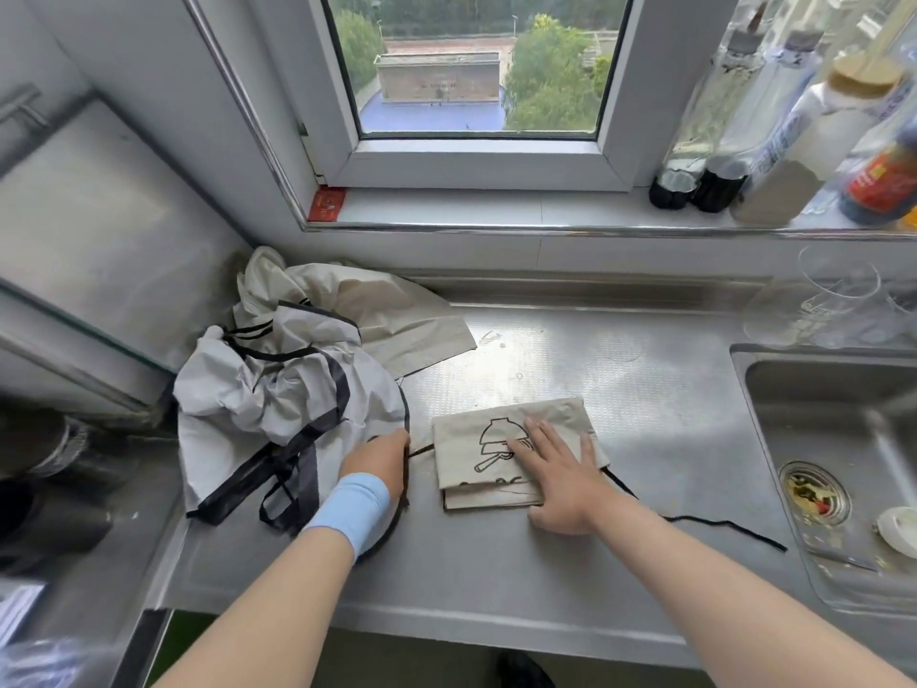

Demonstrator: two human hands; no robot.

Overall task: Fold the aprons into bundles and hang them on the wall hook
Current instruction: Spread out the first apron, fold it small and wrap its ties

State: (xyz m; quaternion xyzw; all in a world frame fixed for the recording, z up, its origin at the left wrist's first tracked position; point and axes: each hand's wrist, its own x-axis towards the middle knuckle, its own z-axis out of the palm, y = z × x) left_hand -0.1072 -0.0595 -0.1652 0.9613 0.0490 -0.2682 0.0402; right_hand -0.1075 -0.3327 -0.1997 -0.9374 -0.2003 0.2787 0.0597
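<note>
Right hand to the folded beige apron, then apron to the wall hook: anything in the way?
Nothing between them: the right hand lies flat on the folded beige apron with the black line drawing. No wall hook shows in this view, so that path cannot be judged.

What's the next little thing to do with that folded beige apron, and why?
Probably wind the loose black tie round the folded beige apron to bind it into a bundle. The apron already lies folded in layers on the steel counter, the right hand presses flat on it, and the tie trails free toward the sink. The left hand is just left of it.
</note>
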